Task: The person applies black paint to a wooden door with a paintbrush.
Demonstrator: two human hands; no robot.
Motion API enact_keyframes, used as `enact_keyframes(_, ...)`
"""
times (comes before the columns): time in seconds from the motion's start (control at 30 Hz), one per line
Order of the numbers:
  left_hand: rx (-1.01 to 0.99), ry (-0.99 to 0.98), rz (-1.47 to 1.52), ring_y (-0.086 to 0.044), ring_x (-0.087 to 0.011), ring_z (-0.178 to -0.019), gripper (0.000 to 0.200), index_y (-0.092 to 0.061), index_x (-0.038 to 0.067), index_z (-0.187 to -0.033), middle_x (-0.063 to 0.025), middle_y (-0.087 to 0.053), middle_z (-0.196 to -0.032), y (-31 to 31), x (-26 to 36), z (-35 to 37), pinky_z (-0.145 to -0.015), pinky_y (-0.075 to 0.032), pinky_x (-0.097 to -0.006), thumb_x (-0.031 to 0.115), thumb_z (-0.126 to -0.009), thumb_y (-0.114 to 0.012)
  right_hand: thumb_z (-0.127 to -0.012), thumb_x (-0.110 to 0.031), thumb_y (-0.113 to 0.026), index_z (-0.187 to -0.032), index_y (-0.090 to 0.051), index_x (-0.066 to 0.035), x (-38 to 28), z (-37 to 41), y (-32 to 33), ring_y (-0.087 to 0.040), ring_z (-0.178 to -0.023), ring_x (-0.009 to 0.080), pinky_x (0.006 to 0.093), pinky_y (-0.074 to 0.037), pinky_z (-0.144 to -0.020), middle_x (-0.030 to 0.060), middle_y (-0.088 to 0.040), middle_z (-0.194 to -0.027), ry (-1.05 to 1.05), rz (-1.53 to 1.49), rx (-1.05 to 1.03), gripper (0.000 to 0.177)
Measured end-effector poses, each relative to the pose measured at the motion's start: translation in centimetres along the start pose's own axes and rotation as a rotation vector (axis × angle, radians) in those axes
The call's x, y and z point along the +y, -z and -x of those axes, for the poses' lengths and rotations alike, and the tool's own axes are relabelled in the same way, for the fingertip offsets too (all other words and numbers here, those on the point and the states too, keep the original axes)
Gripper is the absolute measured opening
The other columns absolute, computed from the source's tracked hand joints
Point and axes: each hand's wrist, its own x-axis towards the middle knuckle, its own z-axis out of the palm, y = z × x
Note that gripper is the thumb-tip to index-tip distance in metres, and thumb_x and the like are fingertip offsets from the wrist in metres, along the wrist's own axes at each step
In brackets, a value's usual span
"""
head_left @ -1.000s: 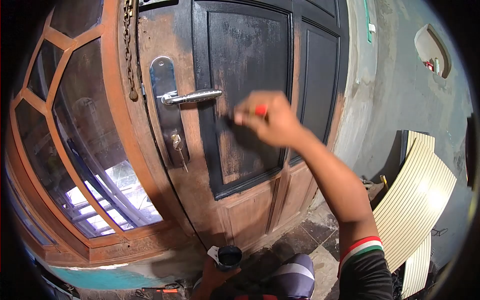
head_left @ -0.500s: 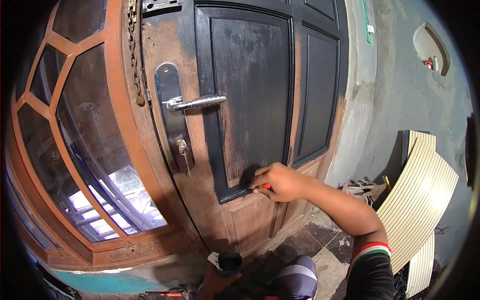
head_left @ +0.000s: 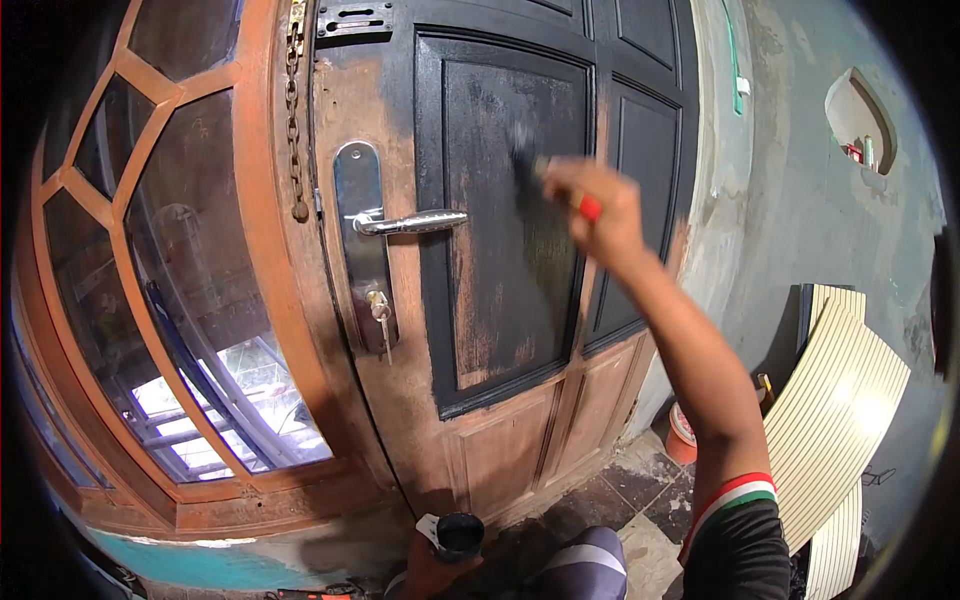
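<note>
A wooden door (head_left: 500, 420), part bare brown, part painted black, stands beside an arched window (head_left: 200, 300) and a grey plaster wall (head_left: 800, 200); cream corrugated sheets (head_left: 835, 400) lean against that wall over a tiled floor (head_left: 640, 500). The right hand (head_left: 605, 215) has its fingers closed around a red-handled paintbrush (head_left: 543, 168), bristles blurred against the upper part of the door's tall panel (head_left: 500, 300). The left hand (head_left: 430, 570), low down, grips a small cup of black paint (head_left: 460, 530). Half a second earlier the paintbrush was at the panel's bottom edge
</note>
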Motion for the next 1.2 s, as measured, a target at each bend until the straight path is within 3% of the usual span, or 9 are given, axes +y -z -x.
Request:
enact_keyframes(0.13,0.030,-0.014,-0.063,-0.070,-0.0252,-0.121,0.079,-0.067,0.008,-0.134,-0.0076,-0.074,-0.127,0.6,-0.8,0.4,-0.108,-0.056,-0.0422,0.021,-0.067,-0.106,-0.071,0.012,-0.068,-0.131,-0.074,-0.001,-6.7,9.6,0.9,-0.077,-0.099,0.0400,0.0438,-0.063,-0.084,0.0177,-0.077,-0.109,-0.215,-0.170,-0.380,0.062)
enact_keyframes(0.23,0.023,-0.038,-0.017,-0.069,-0.0266,-0.123,0.084,-0.064,0.007,-0.136,-0.0087,-0.073,-0.130,1.1,-4.2,0.2,-0.110,-0.055,-0.0432,0.024,-0.067,-0.107,-0.087,0.001,-0.078,-0.109,-0.083,-0.002,-7.8,9.5,2.7,-0.078,-0.092,0.0364,0.0446,-0.062,-0.085,0.0175,-0.080,-0.096,-0.442,-0.420,-0.891,0.024)
enact_keyframes(0.37,0.030,-0.052,-0.090,-0.069,-0.0293,-0.125,0.091,-0.059,0.007,-0.139,-0.0111,-0.071,-0.131,1.3,-1.6,-0.2,-0.110,-0.054,-0.0444,0.031,-0.066,-0.108,-0.097,-0.022,-0.082,-0.106,-0.084,-0.007,-2.6,4.2,3.0,-0.078,-0.087,0.0303,0.0409,-0.061,-0.079,0.0121,-0.082,-0.098,-0.303,-0.306,-0.727,0.017)
enact_keyframes(0.47,0.049,-0.095,-0.132,-0.069,-0.0293,-0.124,0.092,-0.060,0.007,-0.139,-0.0110,-0.071,-0.130,1.2,-3.6,-0.3,-0.110,-0.054,-0.0445,0.033,-0.066,-0.108,-0.096,-0.017,-0.083,-0.107,-0.085,-0.007,1.8,-2.8,4.0,-0.081,-0.097,0.0282,0.0382,-0.062,-0.088,0.0137,-0.083,-0.105,-0.338,-0.157,-0.391,0.015)
enact_keyframes(0.63,0.062,-0.099,-0.069,-0.070,-0.0249,-0.122,0.079,-0.066,0.008,-0.136,-0.0069,-0.073,-0.129,0.3,-2.9,0.2,-0.109,-0.055,-0.0436,0.017,-0.068,-0.106,-0.096,-0.012,-0.082,-0.115,-0.085,-0.009,3.4,-4.2,2.8,-0.081,-0.093,0.0270,0.0332,-0.063,-0.082,0.0117,-0.084,-0.104,-0.295,0.034,0.180,0.020)
enact_keyframes(0.8,0.009,-0.025,0.031,-0.071,-0.0242,-0.118,0.078,-0.067,0.007,-0.134,-0.0066,-0.074,-0.126,0.4,-3.0,0.3,-0.106,-0.057,-0.0428,0.015,-0.067,-0.106,-0.073,0.008,-0.072,-0.130,-0.077,-0.006,-4.5,10.9,1.3,-0.078,-0.086,0.0281,0.0417,-0.060,-0.077,0.0097,-0.082,-0.101,-0.111,0.017,-0.176,0.059)
enact_keyframes(0.97,0.007,-0.067,-0.023,-0.071,-0.0251,-0.118,0.078,-0.065,0.006,-0.134,-0.0090,-0.073,-0.126,1.2,-2.3,-0.1,-0.106,-0.057,-0.0420,0.017,-0.068,-0.106,-0.089,-0.009,-0.079,-0.106,-0.086,-0.010,-9.0,19.3,3.1,-0.080,-0.088,0.0310,0.0429,-0.061,-0.078,0.0114,-0.084,-0.106,-0.419,-0.198,-0.848,0.018)
enact_keyframes(1.0,-0.001,-0.054,-0.079,-0.071,-0.0259,-0.119,0.079,-0.064,0.006,-0.134,-0.0099,-0.073,-0.127,1.4,-2.0,-0.2,-0.106,-0.056,-0.0420,0.020,-0.068,-0.106,-0.095,-0.022,-0.079,-0.102,-0.085,-0.013,-8.6,17.6,3.4,-0.079,-0.088,0.0326,0.0431,-0.061,-0.077,0.0099,-0.084,-0.104,-0.508,-0.245,-0.878,0.013)
enact_keyframes(1.2,-0.002,-0.132,-0.025,-0.071,-0.0244,-0.115,0.073,-0.067,0.006,-0.130,-0.0081,-0.073,-0.124,0.5,-2.9,-1.7,-0.103,-0.057,-0.0404,0.017,-0.069,-0.105,-0.099,-0.023,-0.080,-0.107,-0.084,-0.010,0.6,7.3,4.8,-0.079,-0.093,0.0338,0.0413,-0.061,-0.083,0.0123,-0.083,-0.105,-0.458,-0.104,-0.278,0.016)
